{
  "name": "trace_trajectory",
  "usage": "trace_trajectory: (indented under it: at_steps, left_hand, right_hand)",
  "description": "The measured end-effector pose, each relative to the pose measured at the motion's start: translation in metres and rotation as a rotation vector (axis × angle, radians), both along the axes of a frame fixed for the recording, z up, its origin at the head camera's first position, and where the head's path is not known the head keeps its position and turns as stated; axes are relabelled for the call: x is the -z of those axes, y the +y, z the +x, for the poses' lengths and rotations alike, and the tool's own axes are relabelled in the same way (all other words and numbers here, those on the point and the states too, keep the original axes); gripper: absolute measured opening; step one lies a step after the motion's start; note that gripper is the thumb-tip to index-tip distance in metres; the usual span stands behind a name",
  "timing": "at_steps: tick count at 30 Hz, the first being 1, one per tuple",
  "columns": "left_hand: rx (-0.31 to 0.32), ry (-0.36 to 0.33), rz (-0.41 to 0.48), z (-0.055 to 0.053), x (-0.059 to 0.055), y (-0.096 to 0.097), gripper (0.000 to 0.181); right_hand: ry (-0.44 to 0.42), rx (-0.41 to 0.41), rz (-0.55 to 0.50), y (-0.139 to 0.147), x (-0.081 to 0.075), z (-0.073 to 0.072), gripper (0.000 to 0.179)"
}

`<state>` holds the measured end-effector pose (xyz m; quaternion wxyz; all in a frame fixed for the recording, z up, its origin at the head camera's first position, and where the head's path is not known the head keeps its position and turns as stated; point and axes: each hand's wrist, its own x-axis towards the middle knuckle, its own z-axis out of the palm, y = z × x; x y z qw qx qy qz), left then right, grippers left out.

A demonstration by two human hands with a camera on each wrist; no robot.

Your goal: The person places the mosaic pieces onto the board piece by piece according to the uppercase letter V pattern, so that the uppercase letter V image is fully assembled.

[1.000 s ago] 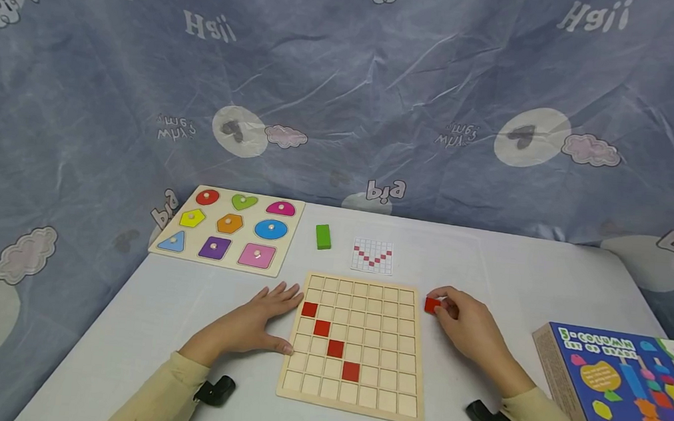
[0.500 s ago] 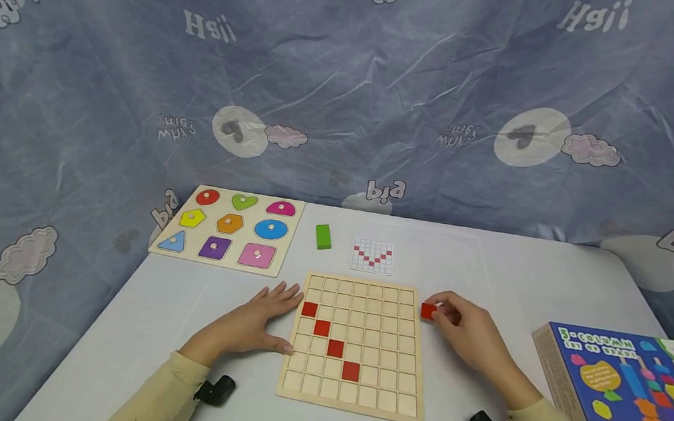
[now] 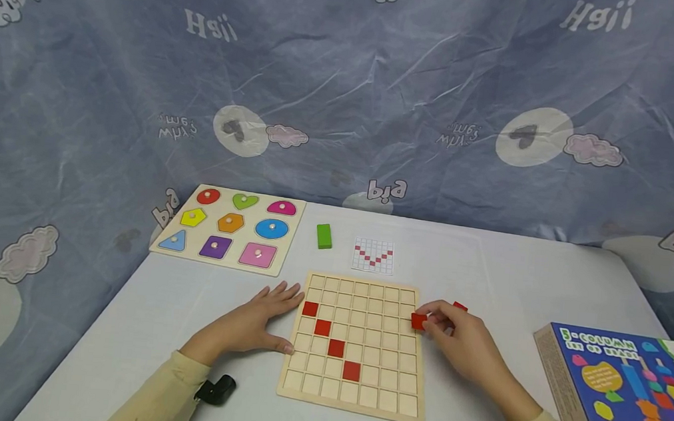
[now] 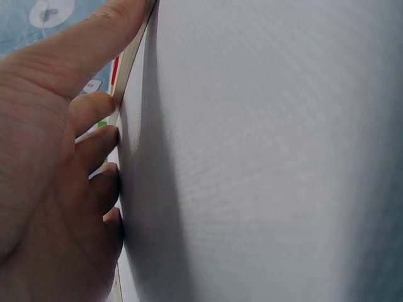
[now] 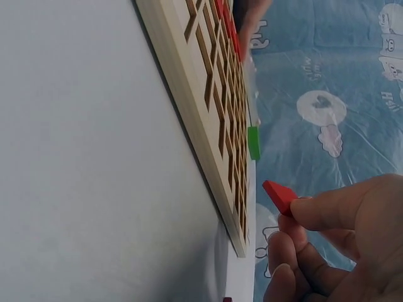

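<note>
A wooden grid board [image 3: 350, 404] lies on the table in front of me, with several red square tiles [image 3: 335, 348] set in its cells along a diagonal on the left. My left hand [image 3: 255, 320] rests with spread fingers at the board's left edge; in the left wrist view its thumb and fingertips touch that edge. My right hand [image 3: 463, 332] pinches a red tile [image 5: 280, 196] between thumb and fingers, over the board's right edge in the head view. Another red tile [image 3: 459, 307] lies behind the right hand, partly hidden by it.
Behind the board are a small pattern card [image 3: 373, 255] with a red V and a green block [image 3: 324, 236]. A knobbed shape puzzle [image 3: 236, 266] lies at the back left. A toy box [image 3: 622, 389] stands at the right.
My right hand has moved left and slightly nearer with the pinched tile, from beside the board to over its right edge. Another red tile has come into view behind it. The left hand stays put.
</note>
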<state>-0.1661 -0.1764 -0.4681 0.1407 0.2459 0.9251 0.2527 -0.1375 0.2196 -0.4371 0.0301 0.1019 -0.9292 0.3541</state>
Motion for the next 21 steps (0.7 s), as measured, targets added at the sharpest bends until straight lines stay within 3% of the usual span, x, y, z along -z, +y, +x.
trace_trajectory:
  at_steps: [21]
  left_hand:
    - [0.001,-0.006,0.004,0.0,-0.001,0.0,0.104]
  right_hand:
    - [-0.021,-0.098,-0.07,-0.023,0.001,0.021,0.023]
